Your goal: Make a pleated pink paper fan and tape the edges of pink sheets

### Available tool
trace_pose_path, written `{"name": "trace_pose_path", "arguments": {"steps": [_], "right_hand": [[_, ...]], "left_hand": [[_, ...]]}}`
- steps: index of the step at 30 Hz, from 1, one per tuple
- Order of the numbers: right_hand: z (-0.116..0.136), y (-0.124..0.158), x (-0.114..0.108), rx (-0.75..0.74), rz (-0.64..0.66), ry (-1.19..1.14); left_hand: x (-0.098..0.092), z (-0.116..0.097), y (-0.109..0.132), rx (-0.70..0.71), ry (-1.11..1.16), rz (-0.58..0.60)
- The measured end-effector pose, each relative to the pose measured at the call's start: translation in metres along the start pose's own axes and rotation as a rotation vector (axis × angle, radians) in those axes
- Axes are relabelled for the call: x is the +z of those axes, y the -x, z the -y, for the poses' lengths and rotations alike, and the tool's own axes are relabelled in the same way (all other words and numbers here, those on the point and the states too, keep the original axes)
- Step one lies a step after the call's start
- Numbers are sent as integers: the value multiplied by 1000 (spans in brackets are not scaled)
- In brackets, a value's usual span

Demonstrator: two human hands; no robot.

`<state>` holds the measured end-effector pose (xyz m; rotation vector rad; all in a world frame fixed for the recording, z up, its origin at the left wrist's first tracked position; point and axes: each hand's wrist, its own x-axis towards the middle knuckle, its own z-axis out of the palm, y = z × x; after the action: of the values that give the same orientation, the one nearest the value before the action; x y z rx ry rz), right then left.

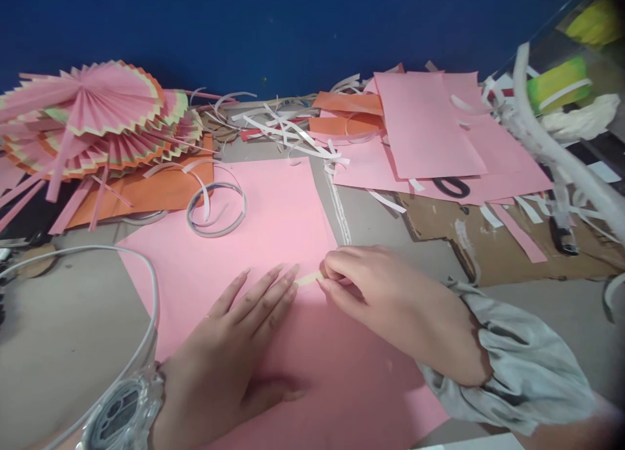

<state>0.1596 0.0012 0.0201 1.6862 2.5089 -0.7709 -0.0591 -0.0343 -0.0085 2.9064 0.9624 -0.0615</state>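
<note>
A large sheet of pink paper [273, 196] lies under both hands. My left hand [239, 336] rests flat on it with fingers stretched out, the fingertips touching one end of a pale yellow strip of tape [308, 279]. Thumb and forefinger of my right hand [375, 290] pinch the strip's other end against or just over the paper; the exact grip is partly hidden by the fingers. Farther up the sheet sits a thin grey ring, probably a tape roll [192, 223], with a loose white curl inside it.
Pleated pink paper fans [117, 98] are piled at the back left on orange paper [146, 193]. White paper strips [288, 129] are heaped at the back. More pink sheets [430, 124] cover cardboard [493, 254] on the right. A white cable [155, 287] curves along the left.
</note>
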Motion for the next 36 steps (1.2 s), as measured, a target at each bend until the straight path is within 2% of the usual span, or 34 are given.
{"name": "trace_pose_path", "arguments": {"steps": [13, 31, 36], "right_hand": [[2, -1, 1, 13, -44, 21], [-3, -1, 2, -46, 2, 76], [-4, 1, 1, -46, -20, 86]], "left_hand": [[-2, 0, -2, 4, 4, -13], [-1, 1, -3, -5, 18, 1], [-1, 1, -4, -8, 3, -31]]}}
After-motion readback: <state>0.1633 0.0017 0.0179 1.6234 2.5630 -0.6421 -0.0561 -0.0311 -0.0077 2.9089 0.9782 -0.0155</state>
